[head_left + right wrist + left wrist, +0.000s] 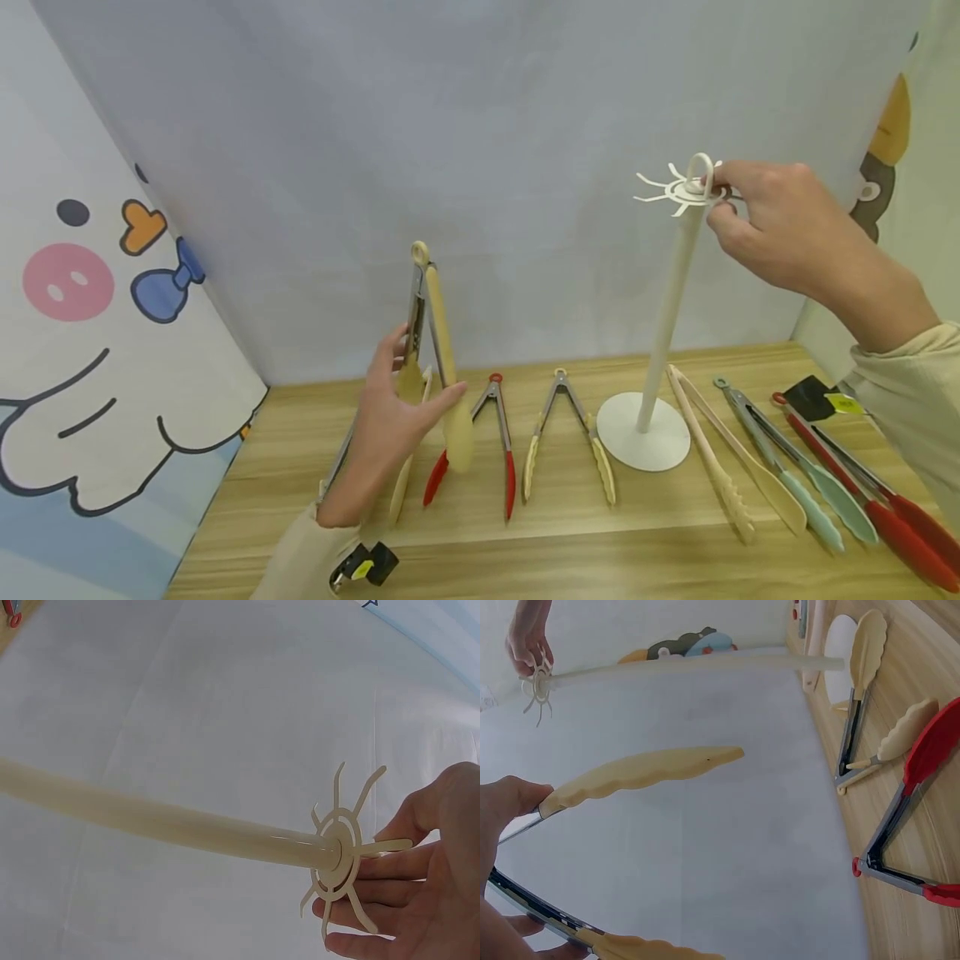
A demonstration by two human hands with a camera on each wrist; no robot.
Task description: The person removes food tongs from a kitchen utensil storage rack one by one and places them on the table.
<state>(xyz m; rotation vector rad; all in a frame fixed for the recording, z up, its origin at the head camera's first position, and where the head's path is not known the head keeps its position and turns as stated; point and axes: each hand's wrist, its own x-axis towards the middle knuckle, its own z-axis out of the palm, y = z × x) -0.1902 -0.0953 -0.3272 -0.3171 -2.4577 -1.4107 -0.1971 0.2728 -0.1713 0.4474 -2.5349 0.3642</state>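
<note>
My left hand (386, 429) holds a pair of pale yellow-tipped metal tongs (442, 333) above the table, ring end up. Their two arms are spread, thumb on one and fingers on the other; both scalloped tips (645, 769) show in the left wrist view. With thumb and fingers, my right hand (798, 225) pinches the top of a white utensil stand (667, 325) beside its loop. Thin curved hooks (367, 791) fan out around the stand's top, and nothing hangs on them. The stand's round base rests on the table.
On the wooden table (555, 558) lie spread red-tipped tongs (510, 483) and cream-tipped tongs (603, 471). Right of the stand are beige tongs (712, 471), mint tongs (813, 508) and larger red tongs (896, 533). Another pair, partly hidden, lies behind my left hand. A pale curtain (525, 167) hangs behind.
</note>
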